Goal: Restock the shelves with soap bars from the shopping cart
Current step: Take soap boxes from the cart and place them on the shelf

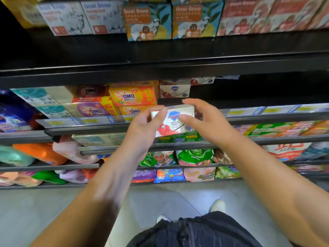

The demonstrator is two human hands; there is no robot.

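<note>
A white Safeguard soap box [173,122] with a blue shield logo and a red pomegranate picture is held in front of the second shelf [267,114]. My left hand [144,129] grips its left side, thumb across the front. My right hand [203,120] pinches its right side, fingers curled over the top corner. Further back on the same shelf stand matching Safeguard boxes [175,89]. The shopping cart is out of view.
OMO soap packs [131,97] fill the shelf left of the held box; a dark gap [249,91] lies to the right. Goat Soap boxes [147,22] line the top shelf. Green soap packs [179,139] and detergent bags [194,156] sit on the lower shelves.
</note>
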